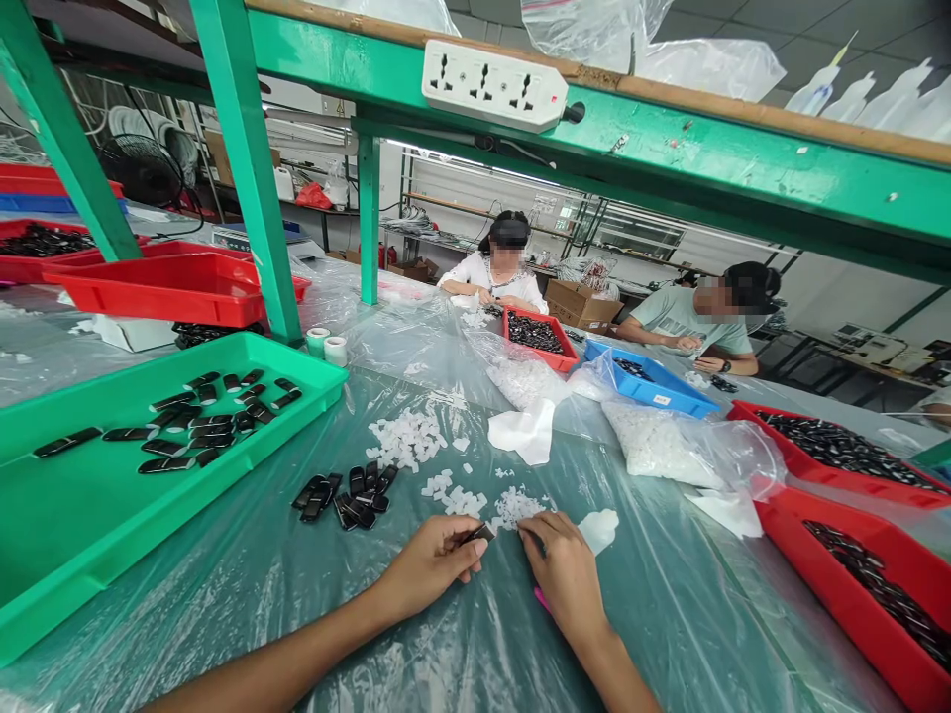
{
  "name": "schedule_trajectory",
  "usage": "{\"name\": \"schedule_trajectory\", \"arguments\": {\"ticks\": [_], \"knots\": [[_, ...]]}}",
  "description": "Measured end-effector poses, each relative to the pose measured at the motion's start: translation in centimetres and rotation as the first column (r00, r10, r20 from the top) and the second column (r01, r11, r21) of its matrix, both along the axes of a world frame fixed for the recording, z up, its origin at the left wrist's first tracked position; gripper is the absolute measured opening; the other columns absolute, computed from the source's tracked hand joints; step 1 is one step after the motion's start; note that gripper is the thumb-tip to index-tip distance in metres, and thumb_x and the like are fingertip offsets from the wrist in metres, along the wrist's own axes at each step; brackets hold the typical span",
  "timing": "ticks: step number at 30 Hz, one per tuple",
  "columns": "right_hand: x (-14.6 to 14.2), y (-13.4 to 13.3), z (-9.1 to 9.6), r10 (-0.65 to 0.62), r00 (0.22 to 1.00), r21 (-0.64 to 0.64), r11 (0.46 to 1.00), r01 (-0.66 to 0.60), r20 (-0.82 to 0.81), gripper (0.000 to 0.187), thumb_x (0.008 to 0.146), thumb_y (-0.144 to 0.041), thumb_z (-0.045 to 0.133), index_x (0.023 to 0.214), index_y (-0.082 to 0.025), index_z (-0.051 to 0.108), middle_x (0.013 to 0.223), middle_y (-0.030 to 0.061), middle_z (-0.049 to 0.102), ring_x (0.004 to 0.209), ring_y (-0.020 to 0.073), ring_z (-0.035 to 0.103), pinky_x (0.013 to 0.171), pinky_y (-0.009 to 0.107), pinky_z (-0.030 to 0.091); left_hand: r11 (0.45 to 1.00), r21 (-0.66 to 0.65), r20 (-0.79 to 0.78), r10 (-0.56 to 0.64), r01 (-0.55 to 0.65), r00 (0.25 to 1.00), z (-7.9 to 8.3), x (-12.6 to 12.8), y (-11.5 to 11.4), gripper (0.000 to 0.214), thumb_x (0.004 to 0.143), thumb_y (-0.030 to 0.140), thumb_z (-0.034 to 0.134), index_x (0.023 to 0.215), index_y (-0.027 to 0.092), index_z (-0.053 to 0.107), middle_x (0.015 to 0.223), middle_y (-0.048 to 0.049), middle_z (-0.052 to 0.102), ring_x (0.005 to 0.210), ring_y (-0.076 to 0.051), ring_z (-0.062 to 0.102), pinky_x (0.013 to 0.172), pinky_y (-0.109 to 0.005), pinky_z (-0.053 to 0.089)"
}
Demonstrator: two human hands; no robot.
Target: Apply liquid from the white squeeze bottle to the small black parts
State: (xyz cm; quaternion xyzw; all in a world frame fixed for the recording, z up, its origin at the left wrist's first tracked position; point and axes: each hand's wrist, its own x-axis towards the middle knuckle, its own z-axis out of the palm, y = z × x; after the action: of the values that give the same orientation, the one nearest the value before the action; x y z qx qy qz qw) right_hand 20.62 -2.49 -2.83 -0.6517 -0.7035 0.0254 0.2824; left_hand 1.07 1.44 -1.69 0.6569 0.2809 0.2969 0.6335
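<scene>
My left hand point(435, 566) pinches a small glossy black oblong casing point(481, 533) between thumb and fingers. My right hand point(566, 569) is closed, its fingertips at the edge of a pile of tiny white pieces point(514, 507). A slim tool with a pink end point(542, 599) sticks out under its palm; most of that tool is hidden. Left of the hands lies a loose group of similar black casings point(361, 495). Beyond them are a heap of larger white pieces point(405, 439) and a smaller white cluster point(457, 498).
A green tray point(66, 530) with black casings stands at the left. Red trays point(809, 555) full of dark parts line the right. A bag of white pieces point(661, 441) and white paper point(524, 433) lie ahead. Two people sit across the table; a green shelf frame point(257, 168) rises in front.
</scene>
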Motion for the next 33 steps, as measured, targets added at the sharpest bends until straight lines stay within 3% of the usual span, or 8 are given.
{"name": "schedule_trajectory", "arguments": {"ticks": [5, 8, 9, 11, 15, 19, 26, 33], "knots": [[-0.2, -0.5, 0.5, -0.05, 0.996, 0.041, 0.998, 0.054, -0.075, 0.017, 0.087, -0.02, 0.043, 0.086, -0.02, 0.06, 0.086, 0.005, 0.061, 0.084, 0.0226, 0.053, 0.074, 0.034, 0.039, 0.999, -0.035, 0.045, -0.004, 0.005, 0.999, 0.2, -0.1, -0.2, 0.031, 0.083, 0.037, 0.055, 0.097, 0.01, 0.061, 0.074, -0.0031, 0.056, 0.064, -0.013, 0.052, 0.063, -0.025, 0.041], [-0.8, -1.1, 1.0, -0.016, 0.95, 0.028, 0.999, 0.026, -0.313, 0.016, 0.088, -0.027, 0.044, 0.086, -0.021, 0.059, 0.088, 0.0043, 0.06, 0.083, 0.0203, 0.054, 0.072, 0.03, 0.04, 1.0, -0.02, 0.064, -0.017, 0.019, 0.998, 0.2, -0.1, -0.4, 0.032, 0.083, 0.036, 0.056, 0.104, 0.012, 0.062, 0.078, -0.004, 0.058, 0.068, -0.015, 0.053, 0.066, -0.025, 0.042], [-1.1, -1.2, 1.2, 0.017, 0.895, 0.015, 1.0, -0.012, -0.445, 0.015, 0.087, -0.03, 0.047, 0.085, -0.022, 0.059, 0.088, 0.0037, 0.06, 0.083, 0.0196, 0.054, 0.073, 0.029, 0.041, 1.0, -0.01, 0.066, -0.021, 0.022, 0.998, 0.2, -0.2, -0.5, 0.032, 0.083, 0.036, 0.056, 0.105, 0.013, 0.062, 0.079, -0.0045, 0.059, 0.069, -0.015, 0.053, 0.067, -0.025, 0.042], [-1.6, -1.6, 1.6, 0.063, 0.713, -0.015, 0.995, -0.102, -0.699, 0.014, 0.085, -0.033, 0.052, 0.083, -0.022, 0.06, 0.091, 0.0027, 0.059, 0.087, 0.0188, 0.054, 0.077, 0.028, 0.041, 1.0, 0.017, 0.062, -0.026, 0.025, 0.998, 0.2, -0.2, -0.5, 0.033, 0.084, 0.036, 0.055, 0.106, 0.014, 0.062, 0.08, -0.0052, 0.06, 0.071, -0.016, 0.054, 0.067, -0.025, 0.043], [-2.5, -2.2, 1.9, -0.007, 0.386, -0.101, 0.969, -0.224, -0.922, 0.012, 0.082, -0.035, 0.057, 0.083, -0.024, 0.062, 0.112, 0.0016, 0.056, 0.105, 0.0205, 0.051, 0.091, 0.029, 0.035, 0.994, 0.112, 0.039, -0.01, 0.006, 0.999, 0.6, -0.2, -0.6, 0.032, 0.086, 0.035, 0.053, 0.11, 0.016, 0.061, 0.085, -0.0062, 0.062, 0.077, -0.018, 0.056, 0.068, -0.025, 0.043], [-3.1, -2.5, 1.8, -0.018, 0.242, -0.098, 0.941, -0.325, -0.97, 0.012, 0.081, -0.033, 0.059, 0.084, -0.023, 0.064, 0.121, 0.0037, 0.053, 0.117, 0.0241, 0.042, 0.099, 0.034, 0.028, 0.972, 0.232, 0.02, 0.033, -0.037, 0.999, 1.1, -0.3, -0.8, 0.028, 0.088, 0.031, 0.051, 0.111, 0.021, 0.062, 0.098, -0.007, 0.063, 0.09, -0.021, 0.056, 0.075, -0.026, 0.043], [-3.6, -2.6, 1.7, -0.054, 0.17, -0.108, 0.938, -0.33, -0.984, 0.014, 0.078, -0.032, 0.061, 0.081, -0.019, 0.064, 0.116, 0.0069, 0.055, 0.11, 0.0247, 0.047, 0.094, 0.037, 0.034, 0.917, 0.397, -0.071, 0.08, -0.046, 0.994, 1.5, -0.4, -0.9, 0.028, 0.088, 0.022, 0.049, 0.113, 0.025, 0.061, 0.095, -0.0061, 0.065, 0.086, -0.02, 0.057, 0.076, -0.026, 0.042], [-4.2, -2.6, 1.3, -0.11, -0.107, -0.065, 0.932, -0.356, -0.988, 0.008, 0.077, -0.025, 0.064, 0.084, -0.021, 0.064, 0.093, 0.0015, 0.057, 0.091, 0.0163, 0.053, 0.086, 0.034, 0.042, 0.873, 0.488, -0.131, 0.066, 0.006, 0.989, 1.8, -0.4, -1.0, 0.031, 0.09, 0.02, 0.045, 0.117, 0.029, 0.058, 0.099, -0.004, 0.065, 0.089, -0.02, 0.057, 0.078, -0.025, 0.042]]}}
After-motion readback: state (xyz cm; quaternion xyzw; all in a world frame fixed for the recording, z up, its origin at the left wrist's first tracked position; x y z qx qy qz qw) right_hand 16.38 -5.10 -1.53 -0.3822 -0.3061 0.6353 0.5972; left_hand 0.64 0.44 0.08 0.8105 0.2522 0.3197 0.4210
